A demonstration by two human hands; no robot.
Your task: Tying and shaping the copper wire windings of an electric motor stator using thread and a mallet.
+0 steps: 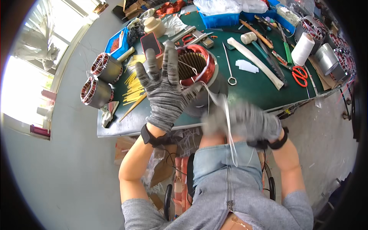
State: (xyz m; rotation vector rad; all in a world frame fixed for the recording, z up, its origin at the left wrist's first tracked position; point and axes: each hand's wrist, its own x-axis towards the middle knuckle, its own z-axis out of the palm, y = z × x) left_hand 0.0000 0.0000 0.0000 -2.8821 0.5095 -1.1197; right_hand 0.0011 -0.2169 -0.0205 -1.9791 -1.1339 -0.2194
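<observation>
A motor stator [205, 92] with red copper windings round its mouth stands at the table's near edge. My left hand [165, 90], in a grey striped knit glove, is open beside it, fingers spread upward and thumb at the near winding rim. White lacing cord [227, 115] runs from that rim and dangles in a long loop over my lap. A thin strand of it crosses the stator's bore. My right hand [245, 120], gloved alike, is right of the cord and in front of the stator, smeared by motion; its grip cannot be made out.
Two finished stators [96, 92] stand at the left, near yellow strips [135, 82] and a phone [150, 44]. Rightward lie a white bar [255, 63], a mallet [249, 37], red-handled scissors [299, 76], a thread cone [303, 49] and a ring-ended rod [231, 79]. Blue bins [220, 20] line the back.
</observation>
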